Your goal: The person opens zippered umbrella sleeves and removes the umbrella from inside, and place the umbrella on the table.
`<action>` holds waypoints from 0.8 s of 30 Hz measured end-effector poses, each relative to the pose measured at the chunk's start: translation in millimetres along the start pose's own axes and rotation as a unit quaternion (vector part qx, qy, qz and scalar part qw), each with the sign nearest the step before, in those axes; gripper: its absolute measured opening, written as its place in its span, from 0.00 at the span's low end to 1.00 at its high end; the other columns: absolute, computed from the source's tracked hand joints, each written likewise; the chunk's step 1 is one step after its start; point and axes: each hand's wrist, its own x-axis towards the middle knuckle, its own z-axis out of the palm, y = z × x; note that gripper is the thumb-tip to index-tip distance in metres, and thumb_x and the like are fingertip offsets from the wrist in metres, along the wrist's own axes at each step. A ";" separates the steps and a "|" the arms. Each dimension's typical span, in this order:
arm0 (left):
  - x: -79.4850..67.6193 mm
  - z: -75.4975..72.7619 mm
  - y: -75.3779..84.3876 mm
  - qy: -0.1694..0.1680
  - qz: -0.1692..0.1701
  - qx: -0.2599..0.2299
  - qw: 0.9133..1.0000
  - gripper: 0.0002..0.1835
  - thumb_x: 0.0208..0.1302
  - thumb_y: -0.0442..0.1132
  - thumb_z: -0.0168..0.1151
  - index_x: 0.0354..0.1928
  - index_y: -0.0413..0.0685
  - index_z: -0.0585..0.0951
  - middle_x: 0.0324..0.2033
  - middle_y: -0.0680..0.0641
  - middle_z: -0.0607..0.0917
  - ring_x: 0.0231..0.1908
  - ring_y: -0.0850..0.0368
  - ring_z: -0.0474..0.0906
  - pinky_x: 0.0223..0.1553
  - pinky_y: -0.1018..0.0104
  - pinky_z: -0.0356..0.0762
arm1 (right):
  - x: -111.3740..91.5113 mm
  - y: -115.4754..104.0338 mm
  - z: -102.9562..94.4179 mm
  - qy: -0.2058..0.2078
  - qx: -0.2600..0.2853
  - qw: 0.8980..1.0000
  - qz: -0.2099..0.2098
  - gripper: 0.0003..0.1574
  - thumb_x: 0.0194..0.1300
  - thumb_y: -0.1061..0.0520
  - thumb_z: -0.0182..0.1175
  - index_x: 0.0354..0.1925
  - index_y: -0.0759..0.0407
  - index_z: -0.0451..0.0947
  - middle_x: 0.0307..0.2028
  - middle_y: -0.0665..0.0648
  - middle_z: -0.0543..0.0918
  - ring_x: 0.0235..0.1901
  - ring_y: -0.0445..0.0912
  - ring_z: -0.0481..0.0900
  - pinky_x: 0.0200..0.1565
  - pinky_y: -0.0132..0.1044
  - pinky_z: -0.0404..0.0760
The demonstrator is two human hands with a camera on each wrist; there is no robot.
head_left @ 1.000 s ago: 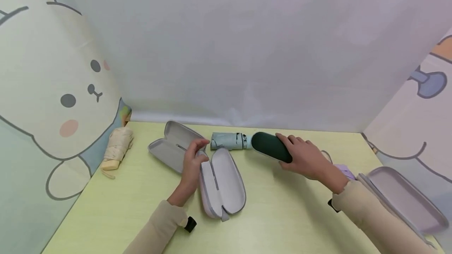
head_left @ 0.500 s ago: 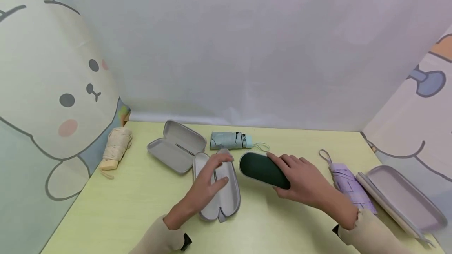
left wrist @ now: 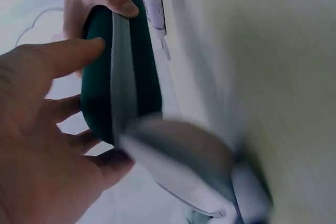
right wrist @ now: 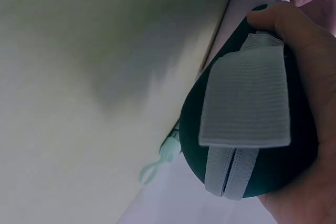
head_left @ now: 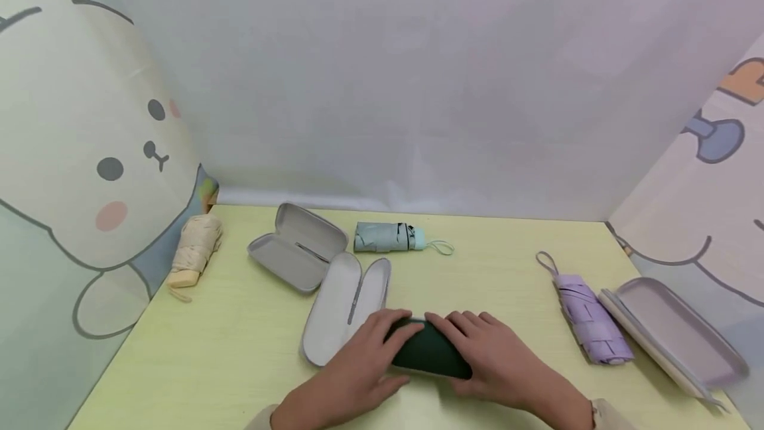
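Observation:
A dark green zippered hard case (head_left: 428,350) is held close over the near middle of the table. My right hand (head_left: 498,357) grips its right end, fingers over the back and thumb in front. My left hand (head_left: 364,357) is at its left end, with fingertips on the top and thumb by the front edge. Grey zipper tape (left wrist: 123,72) runs along the case, and a wide grey tab (right wrist: 245,98) covers part of the zipper end in the right wrist view. Just left lies an opened case with white lining (head_left: 334,314), partly hidden by my left hand.
A grey opened case (head_left: 292,257) and a pale blue folded umbrella (head_left: 384,237) lie farther back. A cream folded umbrella (head_left: 197,247) is at the far left. Toward the right edge are a purple folded umbrella (head_left: 591,320) and a lilac opened case (head_left: 680,330).
My right hand has brought the green case left and nearer. My left hand has left the white-lined case, which has shifted left and turned, and has come to the green case.

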 end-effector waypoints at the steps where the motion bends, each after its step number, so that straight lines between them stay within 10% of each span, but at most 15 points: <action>1: -1.7 1.9 2.6 -0.009 0.009 0.026 1.000 0.39 0.65 0.53 0.64 0.74 0.59 0.59 0.69 0.50 0.65 0.68 0.54 0.64 0.62 0.57 0.74 | -0.1 -4.3 2.3 -0.002 0.002 1.000 -0.009 0.58 0.48 0.32 0.70 0.72 0.49 0.62 0.51 0.45 0.78 0.46 0.38 0.77 0.44 0.41 0.79; 12: -16.0 17.3 11.3 -0.088 0.022 0.093 0.992 0.36 0.67 0.60 0.59 0.69 0.52 0.63 0.58 0.53 0.74 0.54 0.61 0.73 0.56 0.66 0.75 | -5.2 -31.8 26.0 -0.040 0.034 0.998 -0.043 0.47 0.60 0.25 0.57 0.66 0.52 0.67 0.54 0.44 0.79 0.48 0.39 0.76 0.46 0.39 0.78; 24: -17.6 23.3 10.6 -0.106 -0.004 0.153 0.982 0.37 0.69 0.68 0.47 0.71 0.55 0.60 0.51 0.53 0.75 0.44 0.61 0.72 0.47 0.68 0.76 | -25.6 -27.4 19.1 -0.040 0.100 0.990 0.088 0.53 0.54 0.20 0.57 0.70 0.44 0.65 0.60 0.45 0.74 0.57 0.44 0.73 0.50 0.48 0.78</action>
